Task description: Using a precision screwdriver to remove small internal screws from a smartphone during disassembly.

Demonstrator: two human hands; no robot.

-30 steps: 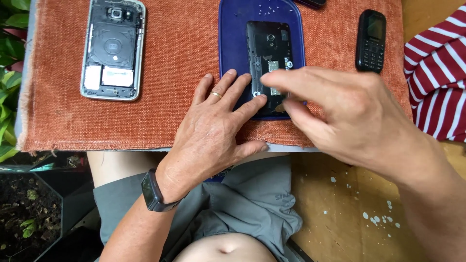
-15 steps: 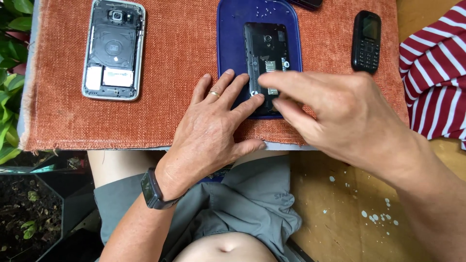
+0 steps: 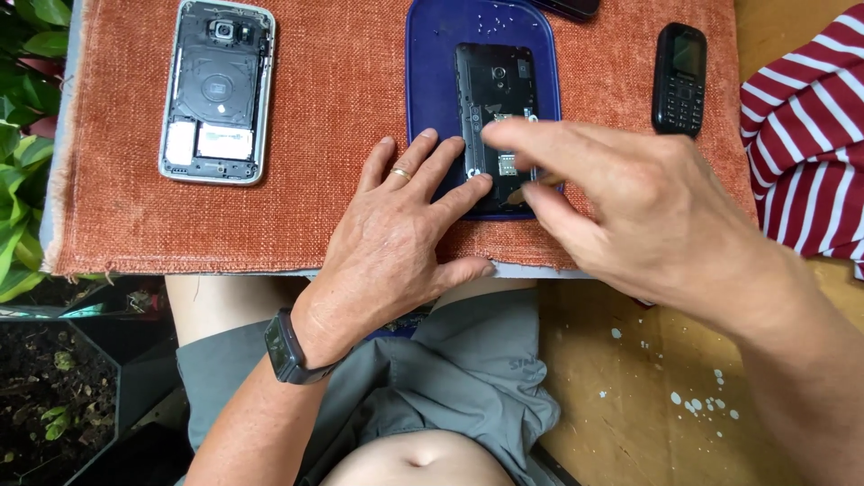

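A dark phone (image 3: 494, 90) with its back cover off lies on a blue tray (image 3: 432, 72) on the orange mat (image 3: 342, 135). My left hand (image 3: 396, 243) rests flat on the mat. Its fingers are spread, and the fingertips touch the phone's lower left edge and the tray. My right hand (image 3: 630, 211) hovers over the phone's lower half and hides it. The index finger points left across the opened back and the thumb is curled underneath. Whether anything small is pinched between them is not visible.
A second opened phone (image 3: 216, 90) with a silver frame lies at the mat's far left. A small black keypad phone (image 3: 679, 79) sits at the right, and another dark device (image 3: 567, 7) is at the top edge. Red-and-white striped cloth (image 3: 805, 153) is at the right, plants (image 3: 22, 135) at the left.
My right hand has lifted slightly and moved up over the phone, with the index finger now stretched out to the left. My left hand has stayed put.
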